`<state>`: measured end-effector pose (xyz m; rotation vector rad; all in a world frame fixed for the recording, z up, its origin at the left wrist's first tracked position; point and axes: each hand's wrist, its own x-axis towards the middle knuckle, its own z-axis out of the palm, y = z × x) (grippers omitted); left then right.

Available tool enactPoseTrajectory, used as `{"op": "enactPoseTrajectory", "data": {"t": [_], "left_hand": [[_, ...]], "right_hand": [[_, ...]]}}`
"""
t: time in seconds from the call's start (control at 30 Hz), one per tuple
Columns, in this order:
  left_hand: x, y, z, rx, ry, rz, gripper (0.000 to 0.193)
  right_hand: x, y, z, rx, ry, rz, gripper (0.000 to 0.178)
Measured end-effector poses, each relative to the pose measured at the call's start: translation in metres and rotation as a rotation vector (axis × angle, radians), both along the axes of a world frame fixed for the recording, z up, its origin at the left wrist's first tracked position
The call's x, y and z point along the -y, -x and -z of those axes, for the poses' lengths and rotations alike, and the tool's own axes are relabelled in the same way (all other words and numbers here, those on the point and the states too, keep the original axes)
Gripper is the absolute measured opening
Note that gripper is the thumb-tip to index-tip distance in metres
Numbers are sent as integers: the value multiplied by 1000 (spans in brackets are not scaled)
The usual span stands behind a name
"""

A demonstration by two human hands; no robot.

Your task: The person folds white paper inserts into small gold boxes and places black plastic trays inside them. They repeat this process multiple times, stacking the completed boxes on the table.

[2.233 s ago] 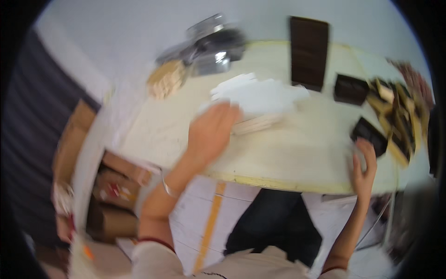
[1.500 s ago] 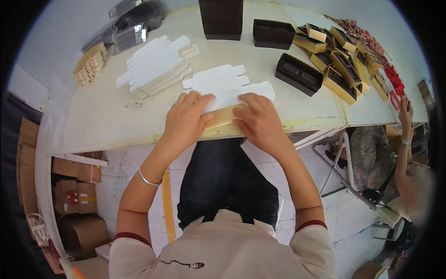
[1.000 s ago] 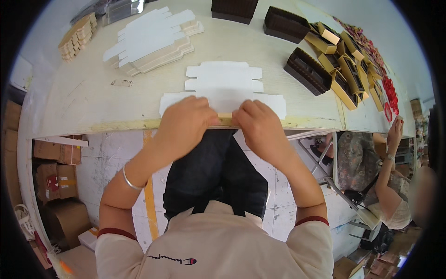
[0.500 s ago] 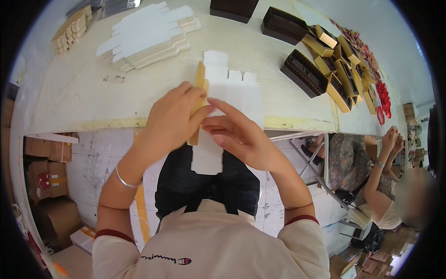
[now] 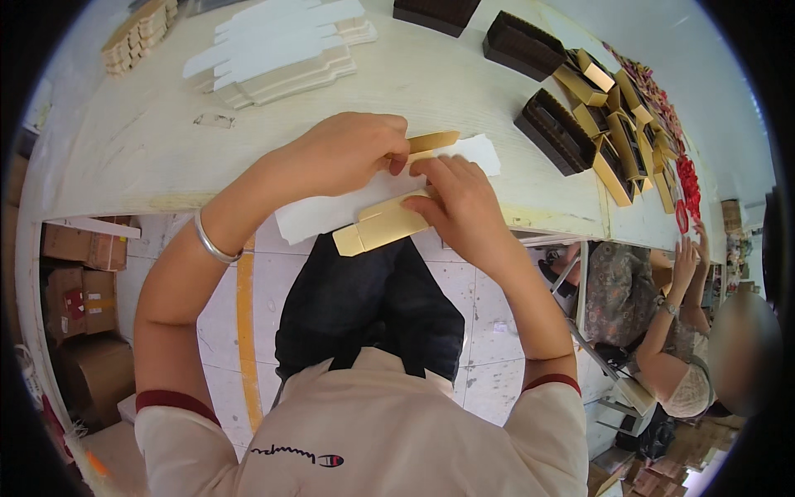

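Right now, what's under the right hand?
Under the right hand: a card blank, its gold panel showing to the left, white inner side beyond. The part directly beneath is covered.

Dark cursive script [image 5: 281,453] and a small emblem [image 5: 333,460] mark the shirt [image 5: 397,427]; the red label [image 5: 74,303] on a carton [image 5: 98,328] is too small to read.

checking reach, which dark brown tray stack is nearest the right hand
The dark brown stack lowest in the picture; the other two stacks stand farther up the table.
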<state>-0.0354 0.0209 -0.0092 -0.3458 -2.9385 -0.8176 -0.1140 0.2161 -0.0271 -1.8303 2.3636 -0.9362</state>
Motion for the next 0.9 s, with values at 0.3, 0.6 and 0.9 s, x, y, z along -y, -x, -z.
{"op": "enactPoseTrajectory", "data": {"t": [0.3, 0.6, 0.9], "left_hand": [[-5, -10, -2, 24, 57, -38, 8], [-21, -45, -5, -34, 181, -93, 26], [-45, -37, -3, -39, 202, -301, 23]], "right_hand": [[-15, -13, 22, -361, 228, -208, 25], [6, -5, -1, -161, -51, -130, 20], [-35, 18, -30, -289, 69, 63, 35]]}}
